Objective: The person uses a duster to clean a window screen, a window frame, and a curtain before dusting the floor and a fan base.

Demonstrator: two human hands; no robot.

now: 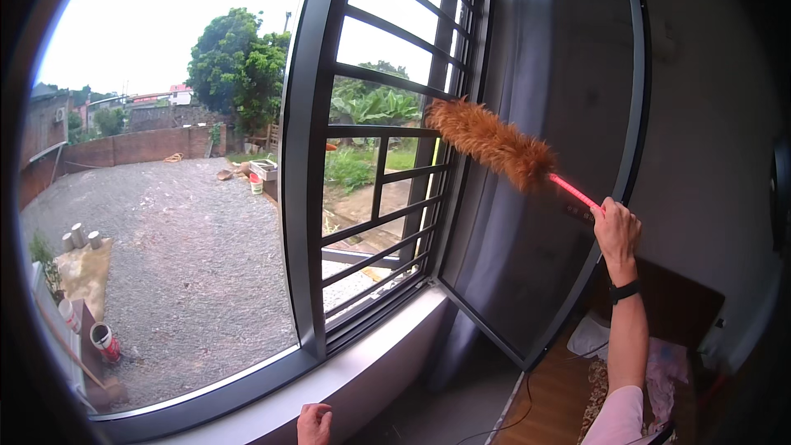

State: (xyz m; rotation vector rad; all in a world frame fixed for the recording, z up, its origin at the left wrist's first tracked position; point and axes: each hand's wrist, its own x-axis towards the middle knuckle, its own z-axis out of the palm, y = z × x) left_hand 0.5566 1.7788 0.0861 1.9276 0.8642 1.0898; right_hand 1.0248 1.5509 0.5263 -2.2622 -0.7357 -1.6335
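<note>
My right hand (618,228), with a black band on its wrist, is closed on the pink handle of a feather duster (494,142). The duster's fluffy brown head reaches up and left, its tip at the dark bars of the window grille (377,133). Behind the duster stands a framed insect screen (556,105), swung into the room. My left hand (314,424) is at the bottom edge of the picture, near the white window sill (371,364). Its fingers look curled and I see nothing in it, though it is partly cut off.
A large fixed pane lies left of the dark window post (309,154), with a gravel yard outside. A grey curtain (525,74) hangs behind the screen. At the lower right are a wooden surface (537,402), a thin cable and some cloths (664,371).
</note>
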